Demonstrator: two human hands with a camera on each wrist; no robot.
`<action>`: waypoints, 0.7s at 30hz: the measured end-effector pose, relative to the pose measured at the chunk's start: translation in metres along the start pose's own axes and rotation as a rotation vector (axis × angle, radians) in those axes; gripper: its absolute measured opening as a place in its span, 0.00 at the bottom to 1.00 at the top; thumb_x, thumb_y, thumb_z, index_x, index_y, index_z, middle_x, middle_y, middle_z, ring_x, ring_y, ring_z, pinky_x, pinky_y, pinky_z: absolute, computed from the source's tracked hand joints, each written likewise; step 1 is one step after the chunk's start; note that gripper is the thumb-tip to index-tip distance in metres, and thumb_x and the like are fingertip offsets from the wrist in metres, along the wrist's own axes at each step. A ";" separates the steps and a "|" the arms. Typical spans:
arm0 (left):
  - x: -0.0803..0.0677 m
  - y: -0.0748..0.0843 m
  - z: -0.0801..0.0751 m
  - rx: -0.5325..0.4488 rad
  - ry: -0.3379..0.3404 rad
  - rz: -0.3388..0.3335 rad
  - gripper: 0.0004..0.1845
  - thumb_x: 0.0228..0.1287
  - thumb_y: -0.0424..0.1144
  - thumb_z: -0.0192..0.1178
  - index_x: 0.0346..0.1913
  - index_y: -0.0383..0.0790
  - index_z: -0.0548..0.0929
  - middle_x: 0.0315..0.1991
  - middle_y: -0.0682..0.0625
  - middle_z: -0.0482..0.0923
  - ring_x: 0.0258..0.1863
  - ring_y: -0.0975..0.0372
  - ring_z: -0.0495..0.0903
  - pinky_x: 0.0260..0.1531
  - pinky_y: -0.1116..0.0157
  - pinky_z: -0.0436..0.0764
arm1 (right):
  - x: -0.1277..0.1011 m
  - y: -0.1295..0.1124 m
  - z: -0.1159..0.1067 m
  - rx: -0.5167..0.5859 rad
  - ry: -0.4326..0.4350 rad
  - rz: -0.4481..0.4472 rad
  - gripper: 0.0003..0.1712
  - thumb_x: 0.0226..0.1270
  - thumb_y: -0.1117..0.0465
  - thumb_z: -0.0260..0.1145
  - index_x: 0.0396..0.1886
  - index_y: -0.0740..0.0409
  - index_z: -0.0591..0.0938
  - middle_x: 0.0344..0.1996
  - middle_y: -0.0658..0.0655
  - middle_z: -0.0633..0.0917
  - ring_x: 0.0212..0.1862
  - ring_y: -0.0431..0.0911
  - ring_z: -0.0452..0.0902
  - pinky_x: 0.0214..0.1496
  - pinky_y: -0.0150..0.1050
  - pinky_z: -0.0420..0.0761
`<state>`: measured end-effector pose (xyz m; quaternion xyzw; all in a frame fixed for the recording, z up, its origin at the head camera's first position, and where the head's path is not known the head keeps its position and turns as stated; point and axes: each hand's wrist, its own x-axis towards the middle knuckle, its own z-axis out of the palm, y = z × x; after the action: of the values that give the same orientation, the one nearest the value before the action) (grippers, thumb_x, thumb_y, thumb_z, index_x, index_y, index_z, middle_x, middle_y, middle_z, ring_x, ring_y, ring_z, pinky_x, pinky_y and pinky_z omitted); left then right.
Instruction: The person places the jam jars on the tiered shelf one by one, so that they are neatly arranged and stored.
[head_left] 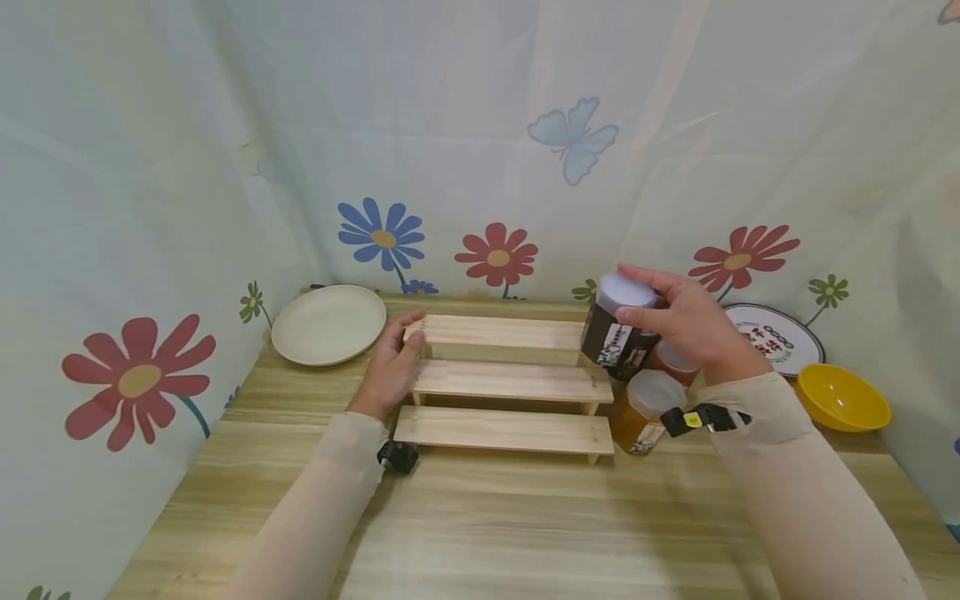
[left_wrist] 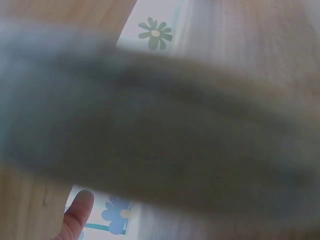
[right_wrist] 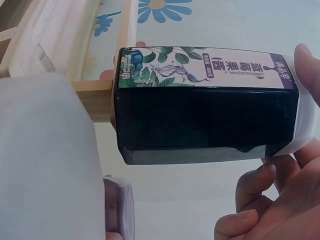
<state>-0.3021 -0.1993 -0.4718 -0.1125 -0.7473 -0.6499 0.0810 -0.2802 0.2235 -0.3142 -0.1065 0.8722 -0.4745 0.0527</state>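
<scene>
My right hand (head_left: 693, 327) grips the white lid of a dark jam jar (head_left: 609, 337), a blueberry jam by its label in the right wrist view. The jar tilts slightly at the right end of the top step of a three-step wooden rack (head_left: 510, 381). My left hand (head_left: 390, 367) holds that top step at its left end, thumb on the board. Beside the rack's right end stand an amber jar (head_left: 637, 421) with a white lid and a reddish jar (head_left: 675, 360), partly hidden by my right hand. A large blurred shape covers much of the left wrist view.
A cream plate (head_left: 328, 325) leans at the back left. At the right are an oval plate (head_left: 780, 337) with red characters and a yellow bowl (head_left: 842, 398). A flowered curtain (head_left: 465, 150) hangs behind the wooden table (head_left: 480, 525).
</scene>
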 end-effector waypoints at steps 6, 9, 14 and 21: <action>-0.001 0.000 0.000 0.011 0.004 -0.009 0.25 0.87 0.43 0.48 0.78 0.40 0.67 0.79 0.46 0.62 0.71 0.53 0.66 0.68 0.53 0.65 | 0.003 0.000 0.003 0.017 0.001 0.012 0.44 0.73 0.51 0.74 0.83 0.37 0.65 0.75 0.65 0.69 0.65 0.60 0.70 0.67 0.60 0.75; -0.001 0.000 0.000 0.019 0.001 -0.012 0.25 0.87 0.44 0.47 0.79 0.40 0.66 0.80 0.45 0.62 0.71 0.53 0.67 0.69 0.52 0.65 | 0.004 -0.001 0.004 0.050 -0.013 0.011 0.44 0.73 0.51 0.74 0.84 0.38 0.64 0.75 0.64 0.69 0.67 0.60 0.69 0.69 0.62 0.73; -0.002 0.003 0.001 0.016 -0.005 -0.020 0.25 0.87 0.43 0.47 0.79 0.40 0.66 0.81 0.45 0.60 0.74 0.52 0.64 0.71 0.50 0.63 | 0.005 -0.003 0.006 0.127 -0.035 0.028 0.45 0.73 0.53 0.74 0.84 0.39 0.64 0.76 0.63 0.68 0.69 0.60 0.67 0.70 0.65 0.72; -0.003 0.004 0.001 0.016 -0.005 -0.021 0.26 0.87 0.45 0.47 0.79 0.40 0.66 0.82 0.46 0.58 0.74 0.51 0.64 0.71 0.49 0.63 | 0.005 -0.005 0.007 0.180 -0.039 0.034 0.44 0.73 0.55 0.74 0.84 0.40 0.65 0.76 0.63 0.67 0.69 0.59 0.65 0.72 0.63 0.70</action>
<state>-0.2982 -0.1984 -0.4693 -0.1055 -0.7537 -0.6445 0.0734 -0.2833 0.2135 -0.3139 -0.0957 0.8265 -0.5479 0.0873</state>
